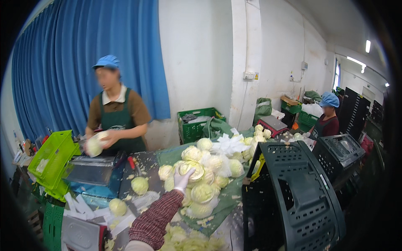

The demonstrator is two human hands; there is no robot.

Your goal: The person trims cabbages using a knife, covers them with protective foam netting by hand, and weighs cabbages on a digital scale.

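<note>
My left hand (183,179), in a white glove below a red-and-white patterned sleeve, reaches to the middle of the pile and grips a cabbage (195,169), its thumb and fingers on the near side. My right hand is out of view. Around the gripped head lie more trimmed cabbages, some in white net sleeves, such as a netted cabbage (201,208) nearer me. The pile rests on a green cloth (216,226). To the left, a loose cabbage (139,185) and another cabbage (118,207) sit apart. Cut leaves (188,240) lie at the bottom edge.
A co-worker (117,109) across the table handles a cabbage (94,146) beside a metal-topped machine (91,168). A red-handled tool (131,163) lies nearby. A scale (81,232) stands at lower left, a dark crate (307,188) at right. Another person (328,119) works farther back.
</note>
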